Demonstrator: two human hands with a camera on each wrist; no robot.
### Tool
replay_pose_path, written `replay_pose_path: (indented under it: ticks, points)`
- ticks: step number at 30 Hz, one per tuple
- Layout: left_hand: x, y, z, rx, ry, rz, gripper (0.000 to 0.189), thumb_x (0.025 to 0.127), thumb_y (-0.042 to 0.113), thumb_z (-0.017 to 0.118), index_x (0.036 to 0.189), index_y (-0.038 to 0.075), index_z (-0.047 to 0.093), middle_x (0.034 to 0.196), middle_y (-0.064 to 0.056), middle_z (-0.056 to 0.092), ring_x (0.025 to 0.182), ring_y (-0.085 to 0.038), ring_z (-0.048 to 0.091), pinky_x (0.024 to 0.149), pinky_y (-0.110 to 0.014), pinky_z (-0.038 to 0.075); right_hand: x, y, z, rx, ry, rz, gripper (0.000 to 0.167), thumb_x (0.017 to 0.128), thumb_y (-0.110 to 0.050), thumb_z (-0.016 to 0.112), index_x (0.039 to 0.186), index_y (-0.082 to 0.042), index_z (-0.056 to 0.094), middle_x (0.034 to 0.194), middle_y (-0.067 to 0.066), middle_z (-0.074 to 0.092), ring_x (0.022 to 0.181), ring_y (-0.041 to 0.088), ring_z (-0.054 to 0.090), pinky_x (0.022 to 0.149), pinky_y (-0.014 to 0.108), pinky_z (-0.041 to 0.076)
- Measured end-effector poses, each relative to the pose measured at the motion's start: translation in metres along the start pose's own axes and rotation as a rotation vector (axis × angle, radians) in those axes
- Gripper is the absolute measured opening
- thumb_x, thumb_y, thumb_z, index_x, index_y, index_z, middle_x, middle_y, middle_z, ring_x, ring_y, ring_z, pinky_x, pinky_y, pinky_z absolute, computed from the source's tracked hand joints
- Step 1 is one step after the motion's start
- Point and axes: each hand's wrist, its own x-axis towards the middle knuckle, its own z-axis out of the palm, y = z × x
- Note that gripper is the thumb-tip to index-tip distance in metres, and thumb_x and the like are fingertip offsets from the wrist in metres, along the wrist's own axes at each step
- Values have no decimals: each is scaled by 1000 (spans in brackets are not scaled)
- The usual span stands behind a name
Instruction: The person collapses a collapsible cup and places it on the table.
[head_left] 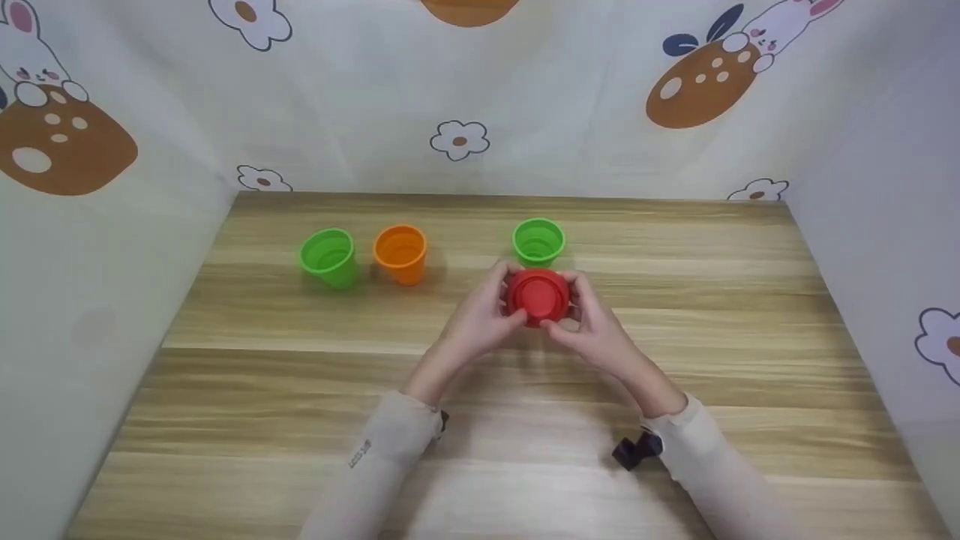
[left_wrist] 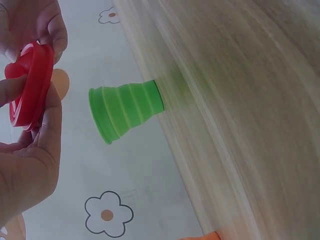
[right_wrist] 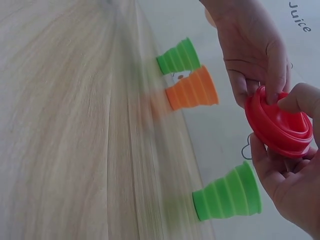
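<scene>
Both hands hold a red collapsible cup point(head_left: 538, 297), folded nearly flat, above the table. The left hand point(head_left: 486, 313) grips its left side, and the right hand point(head_left: 595, 324) grips the opposite side. In the right wrist view, thumbs meet at the raised centre of the red cup point(right_wrist: 280, 122), with other fingers behind its rim. Just beyond the hands stands an extended green cup point(head_left: 538, 238), upright on the table. The left wrist view shows that green cup point(left_wrist: 127, 107) apart from the hands, its ribbed wall unfolded.
To the left, an orange cup point(head_left: 401, 253) and another green cup point(head_left: 330, 256) stand upright side by side on the wooden table point(head_left: 300, 420). A white printed curtain point(head_left: 360, 97) encloses the back and sides. A black wrist device point(head_left: 637, 450) sits at the right cuff.
</scene>
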Motion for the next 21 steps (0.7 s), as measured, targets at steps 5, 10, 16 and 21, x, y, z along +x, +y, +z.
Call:
replay_pose_path:
  ticks: [5, 10, 16, 21]
  points:
    - [-1, 0, 0, 15, 8, 7, 48, 83, -6, 67, 126, 9, 51, 115, -10, 64, 99, -21, 60, 89, -33, 57, 1, -2, 4, -2, 30, 34, 57, 82, 9, 66, 133, -3, 43, 130, 13, 59, 116, 19, 55, 92, 23, 52]
    - [-1, -1, 1, 21, 8, 9, 49, 83, -6, 67, 127, 9, 51, 115, -10, 64, 100, -21, 60, 90, -33, 56, 2, -4, 7, 4, 66, 74, 55, 82, 9, 64, 132, -3, 44, 128, 15, 59, 114, 19, 55, 91, 21, 51]
    - [-3, -4, -1, -19, -11, 16, 50, 84, -6, 66, 130, 9, 50, 118, -10, 64, 104, -22, 60, 93, -34, 56, 3, -2, 6, 83, 77, 98, 53, 83, 11, 65, 131, -1, 46, 124, 15, 60, 109, 16, 57, 89, 22, 52]
    - [-4, -6, -6, -183, -64, 2, 55, 87, -2, 66, 137, 9, 46, 124, -14, 59, 107, -25, 61, 96, -36, 56, 4, -3, 3, 188, 64, 76, 50, 84, 11, 67, 128, 3, 45, 122, 8, 62, 108, 13, 61, 90, 24, 55]
